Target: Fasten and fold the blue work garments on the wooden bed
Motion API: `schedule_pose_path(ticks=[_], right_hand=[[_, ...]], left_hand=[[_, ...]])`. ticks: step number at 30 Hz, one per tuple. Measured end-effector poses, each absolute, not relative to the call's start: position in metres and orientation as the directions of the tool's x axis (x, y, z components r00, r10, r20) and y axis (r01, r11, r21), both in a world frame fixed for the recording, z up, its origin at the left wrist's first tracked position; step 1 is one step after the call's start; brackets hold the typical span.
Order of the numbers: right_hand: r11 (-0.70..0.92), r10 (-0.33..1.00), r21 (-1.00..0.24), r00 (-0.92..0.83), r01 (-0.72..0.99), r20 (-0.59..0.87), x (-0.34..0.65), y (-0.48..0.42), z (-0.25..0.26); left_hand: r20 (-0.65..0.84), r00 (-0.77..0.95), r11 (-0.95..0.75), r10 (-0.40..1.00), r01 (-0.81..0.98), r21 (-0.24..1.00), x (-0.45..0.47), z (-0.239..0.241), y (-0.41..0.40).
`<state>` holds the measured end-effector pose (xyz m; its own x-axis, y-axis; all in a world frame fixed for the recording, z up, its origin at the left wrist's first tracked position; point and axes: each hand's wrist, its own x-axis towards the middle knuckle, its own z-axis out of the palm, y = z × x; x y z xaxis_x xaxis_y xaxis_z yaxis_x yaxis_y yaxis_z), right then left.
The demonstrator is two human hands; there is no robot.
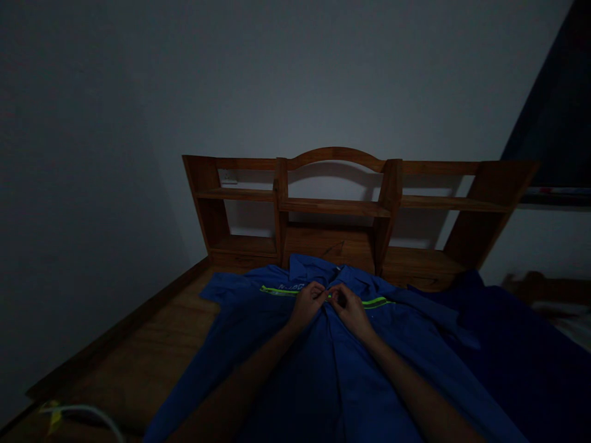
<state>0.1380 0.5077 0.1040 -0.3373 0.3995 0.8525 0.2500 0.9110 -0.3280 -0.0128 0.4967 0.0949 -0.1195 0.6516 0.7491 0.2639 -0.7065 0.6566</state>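
Observation:
A blue work shirt (295, 357) with a yellow-green stripe across the chest lies spread out, its collar toward the shelf unit. Both hands meet over its front opening, level with the stripe. My left hand (308, 301) pinches the shirt's front edge between thumb and fingertips. Close beside it, my right hand (349, 307) pinches the opposite edge, fingers curled. The fingertips almost touch, and any button between them is too small and dark to make out. Pale lettering shows on the chest near my left hand.
A wooden headboard with shelves (335, 206) stands behind the shirt against a grey wall (295, 74). Dark blue cloth (521, 357) lies to the right. Bare wooden boards (170, 332) show on the left, with a pale cable (87, 409) at the lower left.

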Motion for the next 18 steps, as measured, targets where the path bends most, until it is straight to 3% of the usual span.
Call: schedule_pose_path(ticks=[13,18], right_hand=[[0.911,0.349,-0.233,-0.333,0.341,0.876,0.1377,0.5053,0.1048],[0.907,0.367,-0.254,-0.337,0.335,0.867,0.1367,0.5081,0.1033]], left_hand=[[0.682,-0.237,-0.647,0.692,0.215,0.731,-0.0119,0.0870,0.5052],[0.661,-0.252,-0.635,0.707,0.188,0.750,-0.0116,0.0882,0.5045]])
